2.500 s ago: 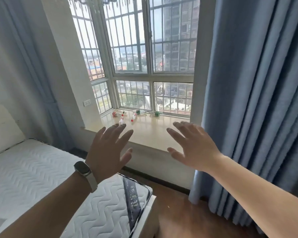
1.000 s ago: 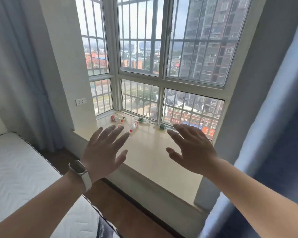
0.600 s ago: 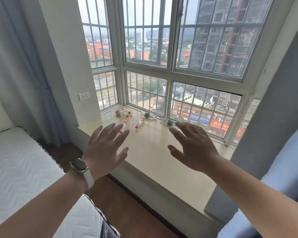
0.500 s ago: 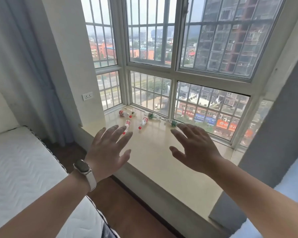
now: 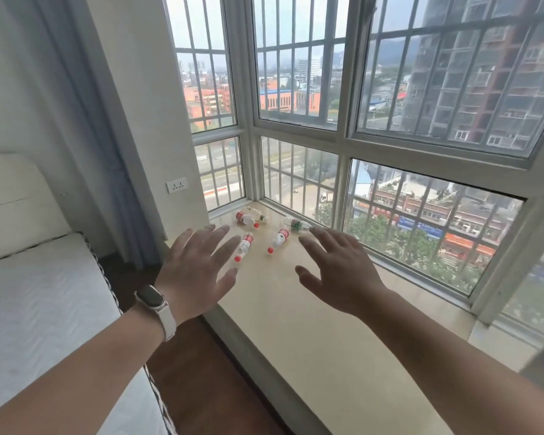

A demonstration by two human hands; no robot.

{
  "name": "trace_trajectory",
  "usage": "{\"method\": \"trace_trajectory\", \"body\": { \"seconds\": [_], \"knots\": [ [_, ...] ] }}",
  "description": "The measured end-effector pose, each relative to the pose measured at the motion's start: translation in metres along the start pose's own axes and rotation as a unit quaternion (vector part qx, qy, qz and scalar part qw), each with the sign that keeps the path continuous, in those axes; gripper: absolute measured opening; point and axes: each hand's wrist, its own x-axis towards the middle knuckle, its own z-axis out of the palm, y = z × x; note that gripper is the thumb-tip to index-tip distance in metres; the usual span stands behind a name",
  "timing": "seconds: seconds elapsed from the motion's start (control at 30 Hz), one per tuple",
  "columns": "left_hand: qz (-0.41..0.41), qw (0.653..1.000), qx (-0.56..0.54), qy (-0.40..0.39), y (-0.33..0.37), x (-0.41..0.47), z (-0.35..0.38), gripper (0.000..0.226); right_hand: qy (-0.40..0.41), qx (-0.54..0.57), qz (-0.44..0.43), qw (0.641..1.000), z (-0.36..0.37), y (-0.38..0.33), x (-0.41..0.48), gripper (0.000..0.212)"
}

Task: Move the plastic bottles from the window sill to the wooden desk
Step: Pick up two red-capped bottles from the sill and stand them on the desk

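Several small plastic bottles lie on their sides at the far left end of the beige window sill. Two with red caps and red labels lie nearest me. Another red-labelled bottle and a green-labelled one lie closer to the glass, with one more bottle in the corner. My left hand, a watch on its wrist, and my right hand hover above the sill with fingers spread, holding nothing, short of the bottles. The wooden desk is out of view.
A bed with a white mattress and pale headboard fills the left. Dark wooden floor runs between bed and sill. A blue curtain hangs at the left, beside a wall socket. Barred windows back the sill.
I have come closer to the window sill and the view has swung left, so the bottles look nearer. Both hands stay open and outstretched.
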Motion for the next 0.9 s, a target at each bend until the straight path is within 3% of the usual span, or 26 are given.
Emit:
{"method": "trace_trajectory", "body": {
  "seconds": [0.5, 0.9],
  "knots": [
    [-0.039, 0.997, 0.047, -0.047, -0.037, 0.035, 0.035, 0.056, 0.025, 0.069, -0.027, 0.997, 0.048, 0.011, 0.075, 0.051],
    [-0.086, 0.995, 0.021, -0.037, -0.165, 0.062, 0.112, 0.052, -0.037, 0.039, -0.085, 0.995, 0.127, -0.031, 0.198, 0.056]
  ]
}}
